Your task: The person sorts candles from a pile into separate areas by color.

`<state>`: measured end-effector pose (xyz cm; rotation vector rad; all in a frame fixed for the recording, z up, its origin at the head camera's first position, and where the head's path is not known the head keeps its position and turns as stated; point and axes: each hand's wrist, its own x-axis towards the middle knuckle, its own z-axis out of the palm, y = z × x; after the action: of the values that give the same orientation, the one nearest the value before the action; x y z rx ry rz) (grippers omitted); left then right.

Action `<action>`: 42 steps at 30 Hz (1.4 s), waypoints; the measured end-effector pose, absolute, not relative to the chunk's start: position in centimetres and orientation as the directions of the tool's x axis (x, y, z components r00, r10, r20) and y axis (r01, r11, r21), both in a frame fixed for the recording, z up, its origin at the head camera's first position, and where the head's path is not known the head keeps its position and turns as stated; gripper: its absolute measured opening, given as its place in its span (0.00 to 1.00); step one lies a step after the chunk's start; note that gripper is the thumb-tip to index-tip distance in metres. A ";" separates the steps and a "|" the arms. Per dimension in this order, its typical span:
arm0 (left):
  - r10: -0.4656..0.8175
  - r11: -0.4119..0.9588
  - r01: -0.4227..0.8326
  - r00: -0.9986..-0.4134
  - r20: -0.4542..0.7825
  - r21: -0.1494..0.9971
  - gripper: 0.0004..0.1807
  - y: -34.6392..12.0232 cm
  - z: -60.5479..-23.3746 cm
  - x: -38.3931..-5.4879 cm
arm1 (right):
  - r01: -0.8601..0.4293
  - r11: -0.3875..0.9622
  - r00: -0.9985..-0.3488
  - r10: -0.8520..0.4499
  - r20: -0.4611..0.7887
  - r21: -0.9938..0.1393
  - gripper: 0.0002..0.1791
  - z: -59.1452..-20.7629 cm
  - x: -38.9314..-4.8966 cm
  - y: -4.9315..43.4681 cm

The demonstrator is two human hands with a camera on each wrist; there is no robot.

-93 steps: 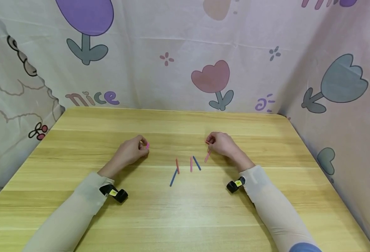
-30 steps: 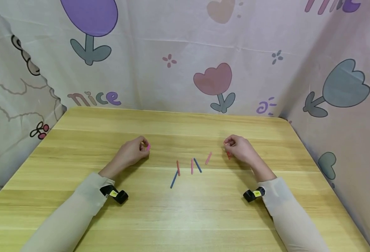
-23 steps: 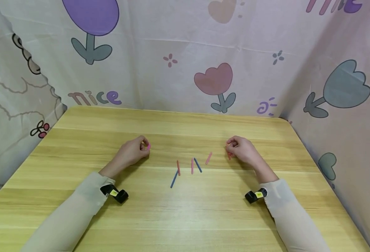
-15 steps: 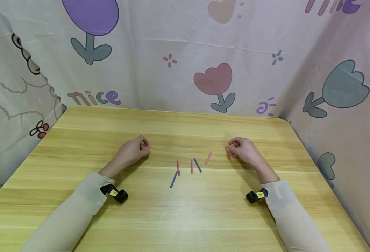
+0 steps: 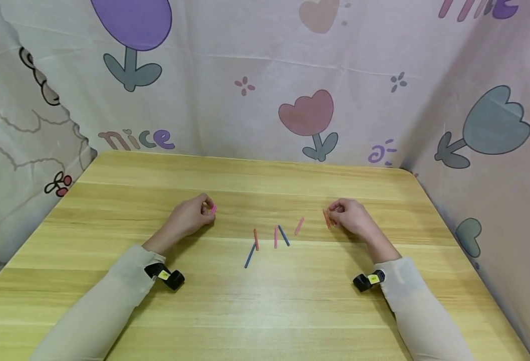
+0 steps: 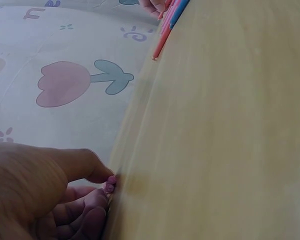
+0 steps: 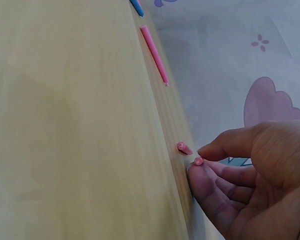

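Observation:
My left hand (image 5: 188,216) pinches short pink sticks (image 5: 213,209) between thumb and fingertips, low over the wooden table. In the left wrist view two lumpy pink ends show at the fingertips. Across the table, my right hand (image 5: 348,215) pinches a slim reddish stick (image 7: 198,161) by thumb and index finger, its end facing the right wrist camera. Right beside those fingertips lies an orange-red stick (image 5: 325,219). A pink stick (image 5: 299,226) lies left of the right hand, slanted.
Between the hands lie a pink stick (image 5: 275,236), a dark blue stick (image 5: 284,235), a red stick (image 5: 256,239) and another blue stick (image 5: 249,255). The table (image 5: 265,311) meets a printed cloth (image 5: 229,120) at its back edge.
My right hand has moved right, away from the slanted pink stick, and its fingers have drawn slightly back from the orange-red stick beside them. My left hand stays put, holding the pink sticks.

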<state>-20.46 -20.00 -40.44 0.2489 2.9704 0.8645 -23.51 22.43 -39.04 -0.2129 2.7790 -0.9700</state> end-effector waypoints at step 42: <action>0.169 0.821 0.120 -0.985 -0.037 0.558 0.17 -19.8 -39.7 -20.6 | -0.052 0.828 -0.977 -0.158 -0.143 -0.558 0.16 -38.9 -23.2 21.7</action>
<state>-20.63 -19.83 -39.73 0.2319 2.9162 0.8854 -23.23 21.71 -38.88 -0.1632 2.8261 -0.8557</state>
